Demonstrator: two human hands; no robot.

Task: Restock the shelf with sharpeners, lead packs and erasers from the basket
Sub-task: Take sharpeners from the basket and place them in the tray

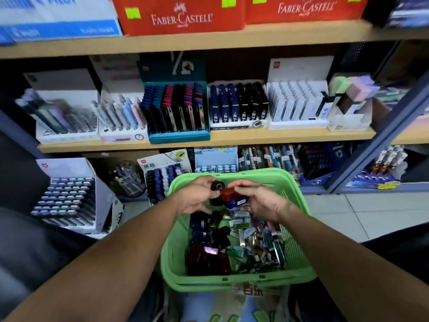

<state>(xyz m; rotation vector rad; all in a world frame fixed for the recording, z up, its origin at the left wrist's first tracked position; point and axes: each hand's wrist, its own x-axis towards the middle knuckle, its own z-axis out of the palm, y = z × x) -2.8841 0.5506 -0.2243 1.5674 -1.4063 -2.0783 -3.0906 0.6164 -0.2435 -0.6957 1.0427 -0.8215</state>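
Above green basket (176,263): left hand (197,197) grips black sharpener (217,185), right hand (260,201) grips red and blue sharpeners (232,197); hold firmly, shelve by colour.

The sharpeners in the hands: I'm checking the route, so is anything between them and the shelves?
Nothing visible blocks the way. The left hand holds a black round sharpener and the right hand red and blue sharpeners, above the green plastic basket; open air lies ahead to the shelves.
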